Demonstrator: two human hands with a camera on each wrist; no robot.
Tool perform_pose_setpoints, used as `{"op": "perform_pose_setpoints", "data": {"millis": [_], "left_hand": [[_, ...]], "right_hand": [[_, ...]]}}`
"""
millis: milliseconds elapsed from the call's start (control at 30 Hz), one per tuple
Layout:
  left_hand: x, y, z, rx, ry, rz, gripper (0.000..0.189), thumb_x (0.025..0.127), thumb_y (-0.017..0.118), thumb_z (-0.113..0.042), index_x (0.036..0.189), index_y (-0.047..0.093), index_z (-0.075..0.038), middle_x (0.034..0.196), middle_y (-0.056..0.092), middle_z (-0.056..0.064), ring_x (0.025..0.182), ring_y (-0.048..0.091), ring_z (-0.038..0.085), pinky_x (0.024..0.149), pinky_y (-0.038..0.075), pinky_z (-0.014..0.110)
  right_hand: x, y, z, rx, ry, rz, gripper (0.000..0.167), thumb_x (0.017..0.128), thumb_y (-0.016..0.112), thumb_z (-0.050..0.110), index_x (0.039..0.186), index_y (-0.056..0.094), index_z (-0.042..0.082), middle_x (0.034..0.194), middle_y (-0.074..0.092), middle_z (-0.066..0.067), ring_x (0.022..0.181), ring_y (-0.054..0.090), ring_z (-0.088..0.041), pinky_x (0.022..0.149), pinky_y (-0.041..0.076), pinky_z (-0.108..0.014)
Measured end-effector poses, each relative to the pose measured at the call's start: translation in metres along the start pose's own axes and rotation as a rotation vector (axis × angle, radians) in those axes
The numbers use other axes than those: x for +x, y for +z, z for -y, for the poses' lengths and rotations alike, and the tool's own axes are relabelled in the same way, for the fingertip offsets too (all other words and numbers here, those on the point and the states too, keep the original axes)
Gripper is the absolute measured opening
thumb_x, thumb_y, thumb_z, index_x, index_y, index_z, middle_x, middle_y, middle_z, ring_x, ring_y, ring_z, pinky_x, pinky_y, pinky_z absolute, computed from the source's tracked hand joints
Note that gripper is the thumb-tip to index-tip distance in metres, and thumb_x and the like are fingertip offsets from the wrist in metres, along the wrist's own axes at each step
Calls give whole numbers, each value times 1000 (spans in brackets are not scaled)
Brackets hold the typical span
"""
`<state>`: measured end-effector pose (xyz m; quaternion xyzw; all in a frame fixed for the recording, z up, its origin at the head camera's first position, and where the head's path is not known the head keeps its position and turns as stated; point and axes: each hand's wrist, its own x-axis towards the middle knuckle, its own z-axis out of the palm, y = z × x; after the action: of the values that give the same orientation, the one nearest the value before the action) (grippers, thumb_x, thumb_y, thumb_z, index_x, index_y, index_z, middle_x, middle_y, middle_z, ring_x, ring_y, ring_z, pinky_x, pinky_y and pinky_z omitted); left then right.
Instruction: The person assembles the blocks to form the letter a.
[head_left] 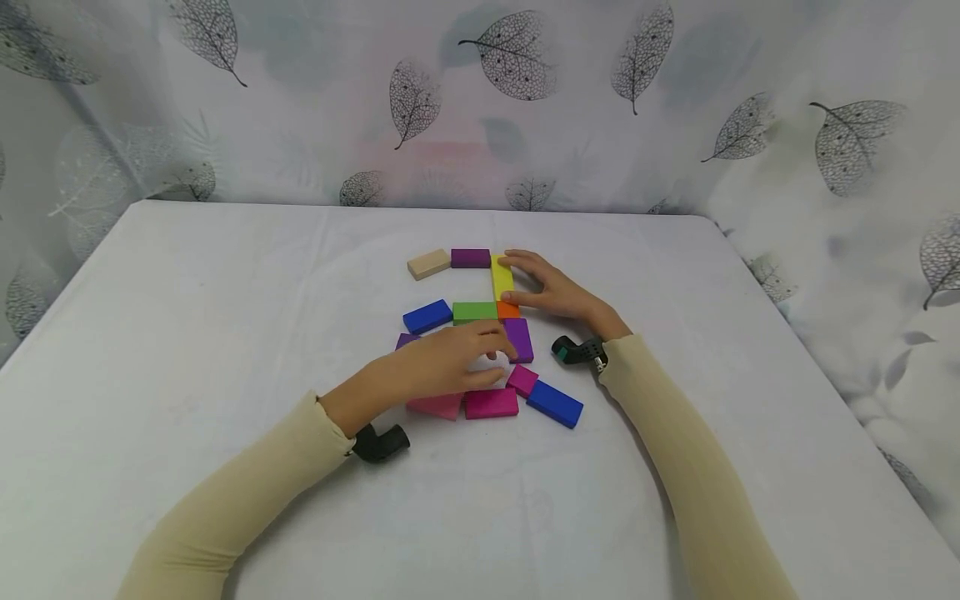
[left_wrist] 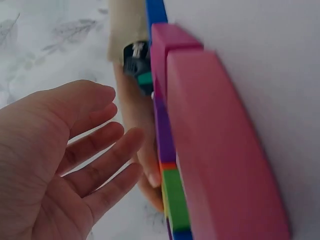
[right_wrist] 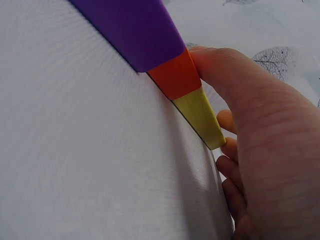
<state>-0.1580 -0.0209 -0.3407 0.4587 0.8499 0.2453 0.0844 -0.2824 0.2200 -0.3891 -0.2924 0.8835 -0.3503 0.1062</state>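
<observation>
Flat coloured blocks lie joined in a pattern on the table. My left hand point(head_left: 450, 362) hovers over its middle, fingers loosely bent and apart, holding nothing; in the left wrist view a pink block point(left_wrist: 220, 150) lies beside this hand. Beneath the fingers is a whitish patch, partly hidden. At the far right of the pattern, my right hand point(head_left: 558, 292) rests its thumb and fingertips against the yellow block point(head_left: 502, 279). The orange block point(right_wrist: 177, 75) adjoins the yellow one, and a purple block point(right_wrist: 135, 30) follows. A green block point(head_left: 475, 312) lies just left of the orange one.
A tan block point(head_left: 430, 264) and a dark purple block point(head_left: 470, 258) form the far row. One blue block point(head_left: 427, 317) is at the left; nearer are magenta blocks point(head_left: 491, 404) and another blue block point(head_left: 555, 404). A leaf-patterned curtain point(head_left: 450, 108) hangs behind the white table point(head_left: 187, 333).
</observation>
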Motion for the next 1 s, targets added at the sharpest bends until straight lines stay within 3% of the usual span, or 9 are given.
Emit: {"op": "perform_pose_setpoints", "data": {"millis": [167,267,500,733,1000], "left_hand": [[-10,-11,12,16,-43,-79,25,95,64,-17,117,66,-7,119,59,6,103,61,16,86,53,24],[-14,-13,16,27,-42,-86,22,94,64,-17,114,67,-7,117,60,6,101,61,17,86,53,25],[-10,-5,17,54,75,-4,22,94,64,-15,114,69,-7,109,67,4,103,63,16,90,51,27],[-5,2,8,87,60,129,33,96,62,-16,129,65,-11,108,71,0,116,59,20,102,44,40],[-6,5,6,128,74,131,35,97,60,-14,133,62,-13,114,70,2,120,57,22,105,40,44]], "right_hand": [[2,1,1,-19,23,9,67,92,67,27,150,37,13,160,21,-9,149,13,-27,118,12,-56],[0,0,1,-26,36,11,68,92,68,28,150,37,13,161,20,-8,149,13,-28,117,12,-57],[0,0,3,-3,31,12,66,93,67,27,150,37,13,161,20,-9,149,13,-28,117,12,-57],[-3,0,9,9,44,4,66,92,67,25,150,37,14,161,20,-9,149,13,-28,118,12,-56],[-1,0,2,2,25,3,66,93,67,25,150,37,11,160,20,-10,149,13,-28,118,10,-55]]}}
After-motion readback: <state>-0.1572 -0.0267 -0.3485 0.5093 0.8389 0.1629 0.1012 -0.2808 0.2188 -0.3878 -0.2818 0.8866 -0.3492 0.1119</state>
